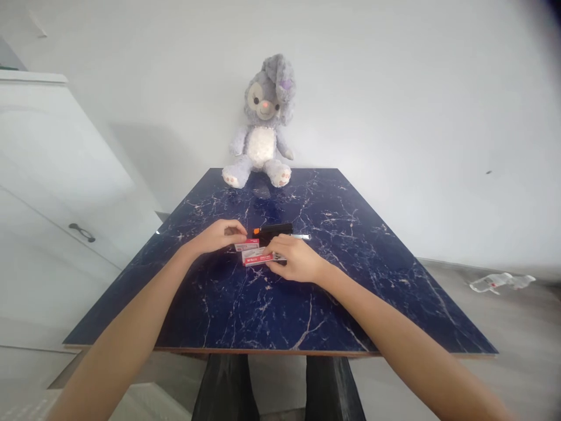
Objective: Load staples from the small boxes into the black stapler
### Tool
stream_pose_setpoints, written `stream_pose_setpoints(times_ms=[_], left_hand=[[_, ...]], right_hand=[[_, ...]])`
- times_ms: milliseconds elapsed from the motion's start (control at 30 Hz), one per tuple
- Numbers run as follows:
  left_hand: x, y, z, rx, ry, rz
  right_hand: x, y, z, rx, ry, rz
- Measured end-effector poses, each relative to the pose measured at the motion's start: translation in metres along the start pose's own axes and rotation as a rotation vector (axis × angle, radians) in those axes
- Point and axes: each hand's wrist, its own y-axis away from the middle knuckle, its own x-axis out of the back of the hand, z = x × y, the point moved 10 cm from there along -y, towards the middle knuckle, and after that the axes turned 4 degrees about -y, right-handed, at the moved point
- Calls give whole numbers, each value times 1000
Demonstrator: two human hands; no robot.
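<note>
Two small red-and-white printed pieces, like a little carton, lie close together near the middle of the dark blue table (280, 316). My left hand (218, 235) has its thumb and fingers on the farther red-and-white box (247, 245). Closed on the right end of the nearer red-and-white box (254, 259) is my right hand (295, 257). Just beyond both hands lies a long black tool with an orange end (274, 229), perhaps a stapler. A thin silvery strip (301, 237) pokes out past my right knuckles; the rest of it is hidden.
A grey plush rabbit (262, 143) sits at the table's far edge against the wall. To the left stands a white cabinet (56, 175) with a dark handle. A clear plastic bottle (491, 283) lies on the floor at right.
</note>
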Motion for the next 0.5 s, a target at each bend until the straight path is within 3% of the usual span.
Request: stream_pose_setpoints(times_ms=[67, 133, 267, 367, 500], left_hand=[[16, 1, 3, -23, 59, 163], [19, 3, 8, -54, 196, 226], [-11, 3, 23, -104, 485, 60], [-24, 3, 28, -83, 634, 37], [-27, 4, 30, -56, 743, 71]], right_hand=[[15, 0, 1, -16, -59, 112], [30, 2, 2, -19, -64, 250], [47, 8, 2, -6, -1, 458], [49, 10, 2, 1, 28, 493], [45, 9, 1, 40, 22, 435]])
